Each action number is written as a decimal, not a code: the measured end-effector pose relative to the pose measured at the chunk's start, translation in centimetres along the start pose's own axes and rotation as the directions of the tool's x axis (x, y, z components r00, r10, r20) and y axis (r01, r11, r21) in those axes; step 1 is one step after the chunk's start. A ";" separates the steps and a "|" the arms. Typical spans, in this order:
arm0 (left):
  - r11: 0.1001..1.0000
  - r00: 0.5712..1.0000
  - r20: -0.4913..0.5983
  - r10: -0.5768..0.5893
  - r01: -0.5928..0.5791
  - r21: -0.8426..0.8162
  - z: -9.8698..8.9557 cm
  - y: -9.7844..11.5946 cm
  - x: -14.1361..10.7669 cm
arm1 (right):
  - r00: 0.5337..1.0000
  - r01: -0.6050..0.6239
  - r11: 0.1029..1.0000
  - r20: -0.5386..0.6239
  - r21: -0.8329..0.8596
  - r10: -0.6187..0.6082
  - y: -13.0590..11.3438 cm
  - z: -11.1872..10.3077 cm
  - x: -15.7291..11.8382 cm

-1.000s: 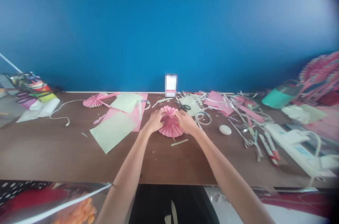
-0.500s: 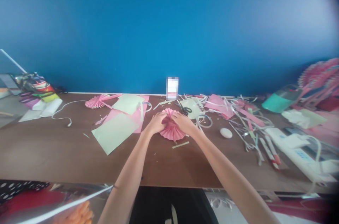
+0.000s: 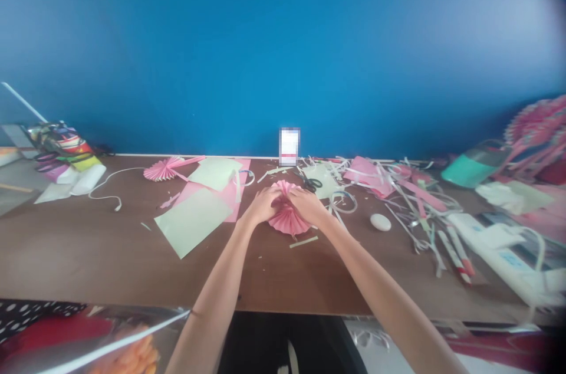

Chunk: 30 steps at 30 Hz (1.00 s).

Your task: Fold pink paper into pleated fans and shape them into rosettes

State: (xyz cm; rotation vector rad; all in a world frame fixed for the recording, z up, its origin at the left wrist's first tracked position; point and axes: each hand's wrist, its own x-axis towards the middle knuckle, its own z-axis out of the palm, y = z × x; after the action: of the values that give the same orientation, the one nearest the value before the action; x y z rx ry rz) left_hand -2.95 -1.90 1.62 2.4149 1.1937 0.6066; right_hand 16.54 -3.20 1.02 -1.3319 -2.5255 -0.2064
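Note:
A pink pleated paper rosette [image 3: 289,222] lies on the brown table in front of me, its folds fanned out in a circle. From the left, my left hand [image 3: 264,205] grips its edge, fingers curled in toward the middle. My right hand [image 3: 306,203] closes on the opposite side, the fingertips of both hands meeting near the centre. The hands hide the rosette's middle and part of its rim. Just below it lies a thin pale paper strip [image 3: 303,242]. Black-handled scissors [image 3: 313,184] rest behind my right hand.
Pale green sheets [image 3: 193,222] and a pink paper fan [image 3: 163,169] lie to the left. A white oval object [image 3: 381,222], pink paper scraps [image 3: 370,175], markers [image 3: 454,256] and a power strip [image 3: 490,259] are on the right. A pixelated upright screen [image 3: 289,147] stands by the blue wall.
The view has shifted very slightly. Both hands stay on the rosette in nearly the same pose.

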 end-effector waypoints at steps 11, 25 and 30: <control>0.996 0.998 -0.042 0.056 -0.053 0.077 0.0 -0.2 0.2 | 0.997 -0.060 0.980 -0.027 0.188 0.066 0.1 -0.7 -0.6; 0.988 0.995 -0.085 0.055 -0.042 0.145 0.4 0.1 0.3 | 0.999 -0.022 0.992 -0.042 0.122 0.028 0.6 -1.6 -1.5; 0.984 0.992 -0.097 0.080 -0.063 0.165 0.4 0.1 0.3 | 1.000 -0.006 0.998 -0.017 0.068 0.007 0.5 -1.8 -1.6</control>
State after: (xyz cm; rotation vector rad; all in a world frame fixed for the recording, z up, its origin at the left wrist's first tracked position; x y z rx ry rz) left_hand -2.59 -1.77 1.40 2.5995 1.2453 0.6883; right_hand 18.06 -4.61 2.22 -1.3067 -2.4911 -0.1287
